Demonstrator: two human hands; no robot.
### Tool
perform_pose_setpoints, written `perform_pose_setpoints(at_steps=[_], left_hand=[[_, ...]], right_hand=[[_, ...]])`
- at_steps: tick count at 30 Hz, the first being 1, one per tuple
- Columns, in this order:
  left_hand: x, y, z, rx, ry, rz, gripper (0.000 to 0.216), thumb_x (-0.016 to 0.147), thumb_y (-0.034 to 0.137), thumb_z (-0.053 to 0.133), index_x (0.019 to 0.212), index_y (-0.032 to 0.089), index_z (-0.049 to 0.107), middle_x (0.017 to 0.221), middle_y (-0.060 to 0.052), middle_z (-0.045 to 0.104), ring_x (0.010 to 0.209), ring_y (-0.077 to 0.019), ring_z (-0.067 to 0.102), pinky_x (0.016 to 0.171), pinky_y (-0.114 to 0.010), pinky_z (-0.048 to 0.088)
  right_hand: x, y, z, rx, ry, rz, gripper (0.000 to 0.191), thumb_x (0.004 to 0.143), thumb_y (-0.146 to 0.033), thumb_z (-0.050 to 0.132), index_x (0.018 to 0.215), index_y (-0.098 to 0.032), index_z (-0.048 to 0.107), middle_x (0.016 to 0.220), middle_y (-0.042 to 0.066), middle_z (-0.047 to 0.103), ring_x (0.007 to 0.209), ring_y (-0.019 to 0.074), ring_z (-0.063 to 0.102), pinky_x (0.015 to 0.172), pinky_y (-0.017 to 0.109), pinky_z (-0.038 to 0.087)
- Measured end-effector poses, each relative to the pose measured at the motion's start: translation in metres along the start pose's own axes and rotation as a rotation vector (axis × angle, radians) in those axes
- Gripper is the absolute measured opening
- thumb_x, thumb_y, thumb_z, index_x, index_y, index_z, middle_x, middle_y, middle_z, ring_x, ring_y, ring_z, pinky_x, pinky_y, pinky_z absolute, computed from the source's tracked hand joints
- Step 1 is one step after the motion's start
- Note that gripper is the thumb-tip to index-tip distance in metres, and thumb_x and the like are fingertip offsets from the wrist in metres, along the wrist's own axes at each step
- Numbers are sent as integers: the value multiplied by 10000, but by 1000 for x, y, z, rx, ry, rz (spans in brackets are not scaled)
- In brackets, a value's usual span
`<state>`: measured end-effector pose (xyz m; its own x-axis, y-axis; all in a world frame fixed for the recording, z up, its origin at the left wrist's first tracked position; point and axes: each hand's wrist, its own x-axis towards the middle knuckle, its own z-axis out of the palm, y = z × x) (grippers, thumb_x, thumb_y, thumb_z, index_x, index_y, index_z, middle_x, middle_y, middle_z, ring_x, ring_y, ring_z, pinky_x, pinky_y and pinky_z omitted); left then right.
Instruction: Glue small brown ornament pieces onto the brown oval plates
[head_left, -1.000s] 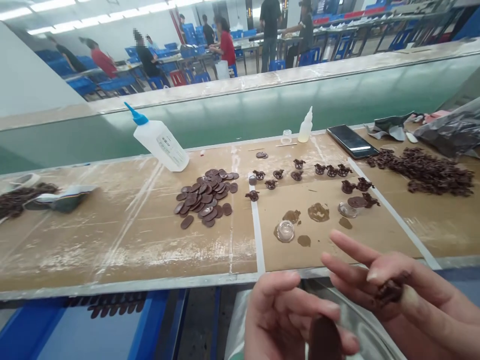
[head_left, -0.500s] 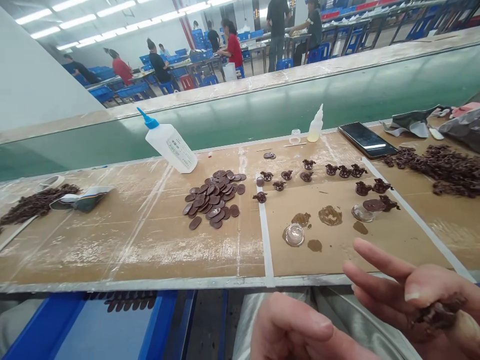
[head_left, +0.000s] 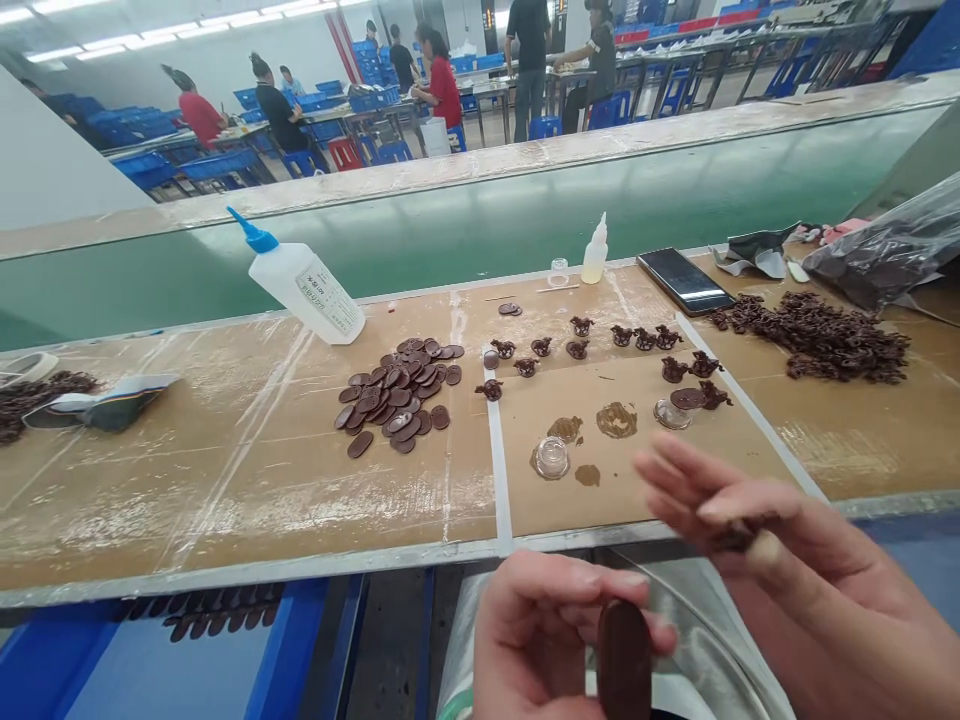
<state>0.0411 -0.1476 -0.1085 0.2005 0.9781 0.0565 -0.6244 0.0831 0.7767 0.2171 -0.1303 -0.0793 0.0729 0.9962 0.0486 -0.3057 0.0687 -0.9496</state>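
Note:
My left hand [head_left: 529, 630] is closed at the bottom middle, gripping a dark brown oval disc [head_left: 624, 660] on edge between its fingers. To the right, my right hand [head_left: 802, 560] is somewhat blurred and pinches a small dark brown figure [head_left: 739, 535]; its shape is partly hidden by the fingers. Beyond the hands, several brown horse-like figurines [head_left: 526, 368] stand on the cardboard sheet. One oval disc [head_left: 688, 399] rests against a clear round dish [head_left: 673, 413]. A second clear dish [head_left: 553, 457] sits among wet glue-like stains [head_left: 616, 420].
Left of the sheet lies a heap of brown oval discs [head_left: 401, 390] beside a white bottle with a blue nozzle [head_left: 307, 290]. A small dropper bottle [head_left: 595, 252], a phone [head_left: 685, 281] and a pile of brown figures [head_left: 832, 335] are on the right. Below the edge is a blue tray [head_left: 289, 640].
My left hand has risen a little, and the oval disc in it now shows. My right hand has shifted left and up with the brown figure. The view has turned slightly right.

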Motion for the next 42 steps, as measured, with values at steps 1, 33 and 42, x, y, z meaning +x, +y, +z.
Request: perform_pose_setpoints(at_steps=[1,33,42], left_hand=[[4,-6,-3,42,-21,38,425,730,308,928,1131,336,789,1157,-61,827,931,-288,820,782,-343,685],[0,-8,33,-319,7,-292,544,579,263,1019,1078,285,806,1029,16,858,825,-164,822,684,-154,616],[2,-1,27,-466,-139,-313,386,727,313,939,1084,321,793,1091,69,846,956,-154,811,740,-162,616]], right_hand=[[4,-3,6,-78,71,-109,97,985,-303,730,1018,-350,807,1453,-25,657,1366,226,601,1087,254,545],[55,-13,0,-478,631,-913,188,929,-122,716,1028,-270,776,1215,54,676,1241,285,605,1108,523,461],[27,-17,6,-21,376,-418,78,936,-176,730,941,-246,765,1269,56,657,1293,229,588,1170,405,423]])
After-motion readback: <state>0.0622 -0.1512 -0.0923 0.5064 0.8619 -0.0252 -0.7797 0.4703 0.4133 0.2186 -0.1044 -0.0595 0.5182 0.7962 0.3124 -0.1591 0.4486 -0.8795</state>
